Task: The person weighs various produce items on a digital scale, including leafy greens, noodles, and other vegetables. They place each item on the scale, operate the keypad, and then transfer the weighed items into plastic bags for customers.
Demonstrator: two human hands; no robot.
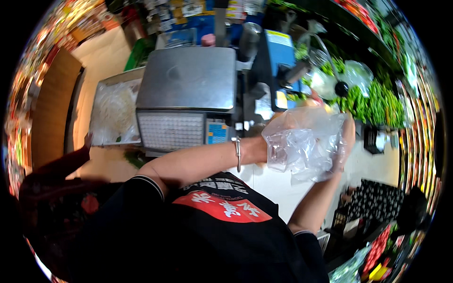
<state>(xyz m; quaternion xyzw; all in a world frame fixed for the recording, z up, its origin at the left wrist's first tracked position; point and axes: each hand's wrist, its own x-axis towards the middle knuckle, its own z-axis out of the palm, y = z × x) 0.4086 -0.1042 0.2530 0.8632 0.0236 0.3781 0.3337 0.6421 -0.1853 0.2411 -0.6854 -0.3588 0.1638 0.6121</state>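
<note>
A clear plastic bag [306, 145], crumpled and see-through, is held up in front of me to the right of the scale. My left hand [283, 120] reaches across from the left, a metal bracelet [238, 154] on its wrist. The bag covers most of that hand, and its fingers are blurred. On the bag's right side is my right hand [348, 138], gripping it, with the fingers partly hidden. Just left of the hands stands a weighing scale with a bare metal pan [187, 79] and a white key panel [171, 129].
Left of the scale, a tray lined with plastic [116, 109] holds pale produce. A blue device [281, 53] and a bent metal stalk with a black end [341, 88] stand near green vegetables [375, 102]. Another person's sleeve [67, 166] shows at left; a person in patterned clothing [375, 200] is at right.
</note>
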